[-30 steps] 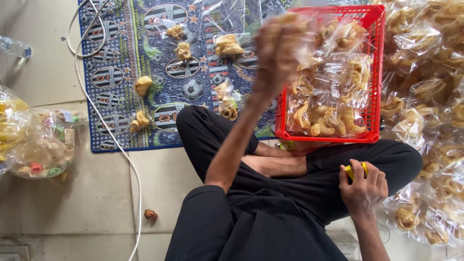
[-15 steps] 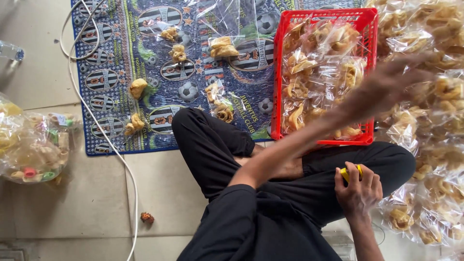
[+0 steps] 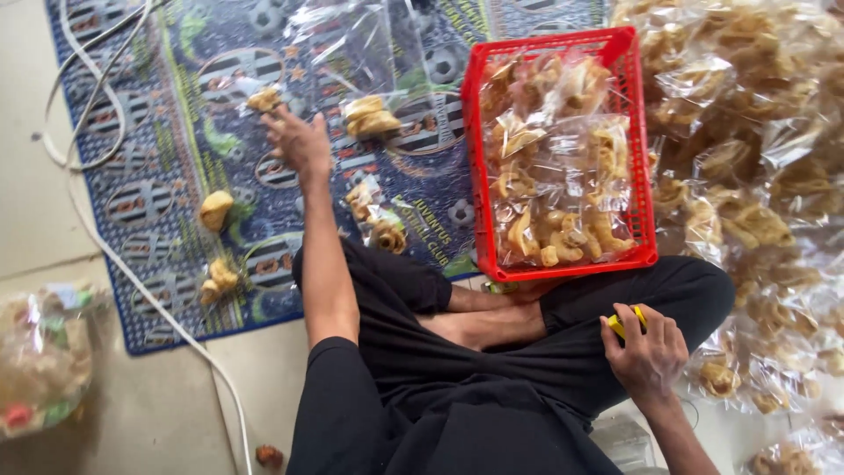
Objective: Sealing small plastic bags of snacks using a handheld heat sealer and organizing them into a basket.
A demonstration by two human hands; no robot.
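Yellow lighter (image 3: 626, 324) sits gripped in our right hand (image 3: 646, 352) by the knee. Our left hand (image 3: 297, 139) lies open on the patterned mat (image 3: 158, 202), fingertips near a cracker packet (image 3: 263, 99).

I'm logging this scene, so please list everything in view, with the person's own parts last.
basket: one, red, top centre, full of cracker bags.
cracker bags: many, clear with tan crackers, piled at right.
mat: one, blue patterned, on the floor.
loose crackers: several, tan, scattered on the mat.
cable: one, white, along the mat's left edge.
bag: one, clear, far left.
yellow object: one, in the right hand.
left hand: on the mat, fingers by a cracker.
right hand: closed, on the knee.
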